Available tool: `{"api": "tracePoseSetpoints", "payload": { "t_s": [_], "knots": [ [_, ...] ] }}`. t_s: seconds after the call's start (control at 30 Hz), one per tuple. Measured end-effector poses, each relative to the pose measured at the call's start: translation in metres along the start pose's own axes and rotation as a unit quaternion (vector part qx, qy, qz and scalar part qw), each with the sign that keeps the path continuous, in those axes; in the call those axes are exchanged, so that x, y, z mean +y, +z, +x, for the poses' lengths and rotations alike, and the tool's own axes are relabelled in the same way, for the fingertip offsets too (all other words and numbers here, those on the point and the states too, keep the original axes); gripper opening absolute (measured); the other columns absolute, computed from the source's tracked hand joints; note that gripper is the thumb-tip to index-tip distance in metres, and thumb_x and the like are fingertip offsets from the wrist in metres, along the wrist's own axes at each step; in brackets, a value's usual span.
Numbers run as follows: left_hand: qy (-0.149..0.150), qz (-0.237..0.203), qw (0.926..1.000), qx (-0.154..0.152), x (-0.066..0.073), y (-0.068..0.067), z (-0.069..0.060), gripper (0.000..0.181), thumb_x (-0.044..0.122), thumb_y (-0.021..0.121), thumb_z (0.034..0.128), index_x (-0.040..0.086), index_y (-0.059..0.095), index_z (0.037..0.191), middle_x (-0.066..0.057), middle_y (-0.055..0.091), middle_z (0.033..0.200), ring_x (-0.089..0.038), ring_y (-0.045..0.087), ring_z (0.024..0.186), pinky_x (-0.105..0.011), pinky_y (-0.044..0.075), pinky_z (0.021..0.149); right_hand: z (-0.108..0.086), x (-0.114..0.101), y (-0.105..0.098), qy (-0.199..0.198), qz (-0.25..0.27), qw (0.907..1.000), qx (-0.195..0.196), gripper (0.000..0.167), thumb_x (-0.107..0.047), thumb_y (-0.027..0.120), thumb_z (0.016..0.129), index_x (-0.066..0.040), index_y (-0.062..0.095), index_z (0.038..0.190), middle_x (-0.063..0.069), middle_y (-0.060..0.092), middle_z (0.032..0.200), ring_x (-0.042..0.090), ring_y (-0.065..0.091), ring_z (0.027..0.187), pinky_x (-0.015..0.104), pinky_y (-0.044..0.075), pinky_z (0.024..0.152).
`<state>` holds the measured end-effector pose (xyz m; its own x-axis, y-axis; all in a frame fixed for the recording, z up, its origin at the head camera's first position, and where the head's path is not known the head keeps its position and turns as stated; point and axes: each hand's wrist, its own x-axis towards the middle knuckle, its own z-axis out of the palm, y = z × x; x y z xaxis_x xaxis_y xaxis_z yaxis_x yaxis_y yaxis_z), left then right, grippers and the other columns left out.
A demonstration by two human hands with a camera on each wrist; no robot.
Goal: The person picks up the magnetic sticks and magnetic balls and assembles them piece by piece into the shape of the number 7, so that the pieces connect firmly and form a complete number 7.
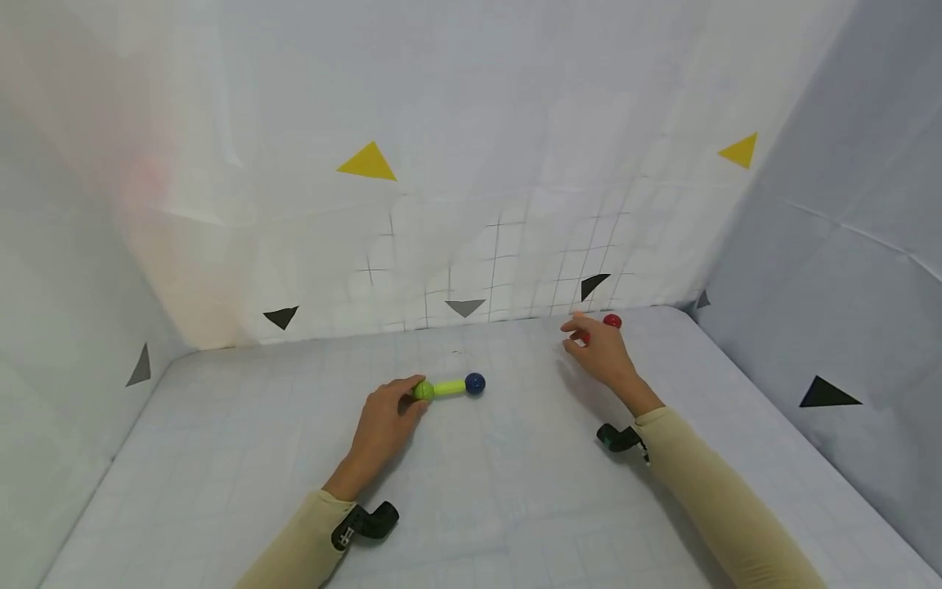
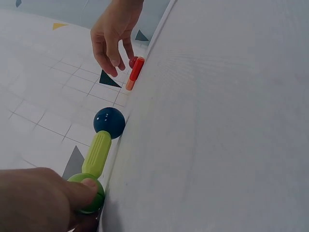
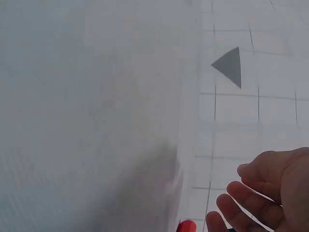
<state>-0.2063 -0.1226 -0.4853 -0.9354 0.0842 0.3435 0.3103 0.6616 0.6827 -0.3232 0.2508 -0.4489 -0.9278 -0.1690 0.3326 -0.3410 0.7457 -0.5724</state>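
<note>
My left hand (image 1: 384, 415) pinches a green ball (image 1: 423, 390) between thumb and fingers. A yellow-green ribbed rod (image 1: 450, 388) joins that ball to a dark blue ball (image 1: 475, 383) on its right, and the joined piece lies low over the table. Farther back on the right, my right hand (image 1: 602, 353) hovers with loosely bent fingers and nothing in them. Just beyond it are a red ball (image 1: 612, 321) and a short red rod (image 2: 137, 68) with a paler end, partly covered by the hand in the head view. Only the rod's tip (image 3: 187, 226) shows in the right wrist view.
A white sheet covers the table (image 1: 456, 491). White walls rise at the back and sides, with a faint grid, yellow triangles (image 1: 370, 162) and dark triangles (image 1: 827, 393). A black wrist camera (image 1: 365, 523) sits on the left sleeve, another (image 1: 621, 439) on the right.
</note>
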Motion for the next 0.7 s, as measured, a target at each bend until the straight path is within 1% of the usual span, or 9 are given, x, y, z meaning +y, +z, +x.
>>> {"api": "tracePoseSetpoints", "payload": {
  "t_s": [0.07,0.13,0.33,0.4,0.5,0.6,0.7],
  "knots": [
    [0.000,0.000,1.0000,0.000,0.000,0.000,0.000,0.044,0.006,0.080,0.0925,0.003,0.068,0.135,-0.011,0.072,0.119,-0.028,0.066,0.106,-0.048,0.052,0.093,0.002,0.004,-0.002,0.001,0.000,1.0000,0.007,0.025,-0.004,0.072,0.096,0.002,0.073,0.120,0.023,0.061,0.140,0.040,0.062,0.118,0.053,0.053,0.090],
    [-0.002,0.001,1.0000,-0.001,-0.001,0.001,0.001,0.045,0.006,0.080,0.0925,0.003,0.068,0.136,-0.011,0.072,0.119,-0.028,0.066,0.106,-0.047,0.052,0.094,0.004,0.008,-0.005,0.001,0.001,0.9999,0.017,0.026,-0.002,0.072,0.095,0.002,0.073,0.121,0.022,0.066,0.133,0.040,0.063,0.114,0.052,0.053,0.090],
    [0.000,0.005,1.0000,-0.001,-0.002,0.002,0.001,0.045,0.007,0.080,0.0923,0.003,0.068,0.135,-0.010,0.073,0.118,-0.027,0.066,0.106,-0.047,0.052,0.093,0.010,0.019,-0.014,-0.002,-0.003,0.9995,0.031,0.031,0.005,0.067,0.094,0.003,0.072,0.124,0.024,0.073,0.110,0.036,0.066,0.094,0.044,0.052,0.075],
    [0.001,0.004,1.0000,0.000,-0.002,0.002,0.001,0.045,0.007,0.080,0.0922,0.003,0.068,0.135,-0.010,0.073,0.118,-0.027,0.067,0.105,-0.047,0.052,0.093,0.013,0.024,-0.016,0.002,-0.011,0.9993,0.035,0.026,-0.001,0.068,0.098,0.002,0.073,0.123,0.023,0.073,0.105,0.035,0.065,0.089,0.042,0.051,0.070],
    [0.000,0.003,1.0000,0.002,-0.001,0.001,0.001,0.044,0.007,0.080,0.0922,0.003,0.068,0.135,-0.010,0.073,0.117,-0.027,0.067,0.105,-0.047,0.052,0.093,0.017,0.028,-0.019,0.014,-0.026,0.9991,0.030,0.025,-0.008,0.067,0.101,0.001,0.073,0.123,0.023,0.072,0.104,0.035,0.062,0.088,0.042,0.052,0.068],
    [-0.002,0.002,1.0000,0.004,0.000,0.001,0.000,0.044,0.007,0.080,0.0925,0.003,0.068,0.135,-0.010,0.073,0.117,-0.027,0.067,0.105,-0.047,0.052,0.092,0.019,0.032,-0.020,0.037,-0.036,0.9986,0.015,0.031,-0.020,0.069,0.103,0.000,0.071,0.127,0.026,0.069,0.112,0.040,0.061,0.097,0.049,0.055,0.075],
    [-0.001,0.002,1.0000,0.005,0.000,0.001,0.000,0.044,0.007,0.080,0.0926,0.004,0.068,0.135,-0.010,0.073,0.117,-0.027,0.067,0.105,-0.047,0.053,0.092,0.023,0.036,-0.021,0.062,-0.043,0.9972,0.000,0.042,-0.033,0.068,0.104,0.000,0.069,0.131,0.028,0.067,0.118,0.042,0.059,0.104,0.054,0.054,0.084]
  ]
}}
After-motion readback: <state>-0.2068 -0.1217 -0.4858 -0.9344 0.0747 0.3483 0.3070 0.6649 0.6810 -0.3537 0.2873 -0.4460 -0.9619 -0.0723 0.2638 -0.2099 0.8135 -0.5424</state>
